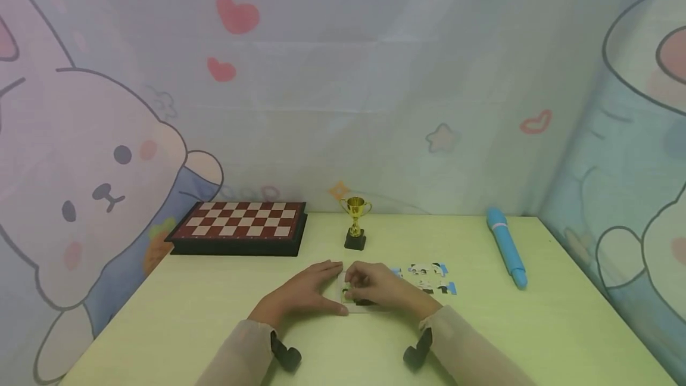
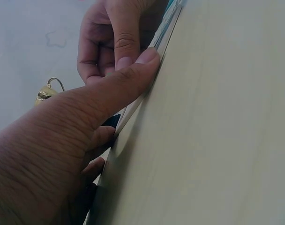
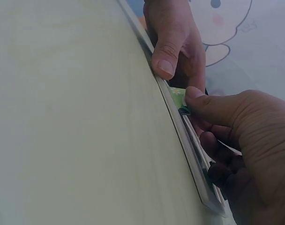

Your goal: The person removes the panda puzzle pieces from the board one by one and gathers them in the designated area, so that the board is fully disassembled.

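A thin pale puzzle board (image 1: 370,310) lies on the table in front of me, mostly covered by my hands in the head view. My left hand (image 1: 302,290) rests at its left side, fingers extended toward the far corner and the thumb along the near edge. Over the board, my right hand (image 1: 383,285) pinches a green puzzle piece (image 3: 178,96) with curled fingers; in the right wrist view that piece tilts up from the board. Several loose panda-patterned puzzle pieces (image 1: 422,268) lie just right of the right hand.
A red-and-white chessboard box (image 1: 241,222) sits at the back left. Behind the hands stands a small gold trophy cup (image 1: 355,225) on a black base. A blue pen-shaped object (image 1: 506,248) lies at the right. Printed cloth (image 1: 343,106) hangs behind the table.
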Demonstrator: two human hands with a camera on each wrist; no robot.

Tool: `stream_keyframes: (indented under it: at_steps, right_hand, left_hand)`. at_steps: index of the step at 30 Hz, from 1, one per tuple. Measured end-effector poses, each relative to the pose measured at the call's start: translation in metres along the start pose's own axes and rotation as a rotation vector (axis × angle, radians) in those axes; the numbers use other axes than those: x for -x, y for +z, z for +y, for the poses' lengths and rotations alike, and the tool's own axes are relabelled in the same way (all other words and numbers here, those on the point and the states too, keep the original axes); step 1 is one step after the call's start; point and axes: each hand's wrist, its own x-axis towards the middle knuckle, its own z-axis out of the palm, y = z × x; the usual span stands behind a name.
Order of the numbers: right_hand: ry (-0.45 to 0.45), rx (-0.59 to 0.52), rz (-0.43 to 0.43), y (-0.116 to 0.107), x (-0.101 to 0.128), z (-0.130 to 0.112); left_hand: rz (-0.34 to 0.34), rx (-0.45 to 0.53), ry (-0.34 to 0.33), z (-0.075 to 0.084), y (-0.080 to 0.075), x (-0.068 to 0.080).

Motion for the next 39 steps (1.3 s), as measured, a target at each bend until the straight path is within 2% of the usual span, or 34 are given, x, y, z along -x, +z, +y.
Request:
stream_keyframes:
  at_steps: [6, 12, 22, 29, 39]
  right_hand:
    - [-0.009, -0.032, -0.001, -0.007, 0.003, -0.005]
    - [-0.028, 0.060, 0.038, -0.022, 0.006, -0.004]
    - [-0.033, 0.099, 0.091, -0.055, 0.041, 0.013]
    - [0.005, 0.084, 0.076, -0.074, 0.067, 0.023]
    - [-0.086, 0.097, -0.023, -0.074, 0.098, 0.028]
  left_hand:
    - [-0.008, -0.007, 0.007, 0.001, 0.000, -0.001]
    - [-0.002, -0.013, 0.002, 0.001, -0.002, -0.002]
    - [-0.007, -0.004, 0.004, 0.001, -0.002, -0.002]
    - [-0.004, -0.030, 0.006, 0.000, -0.002, -0.004]
    - [-0.004, -0.034, 0.020, 0.000, 0.002, -0.007]
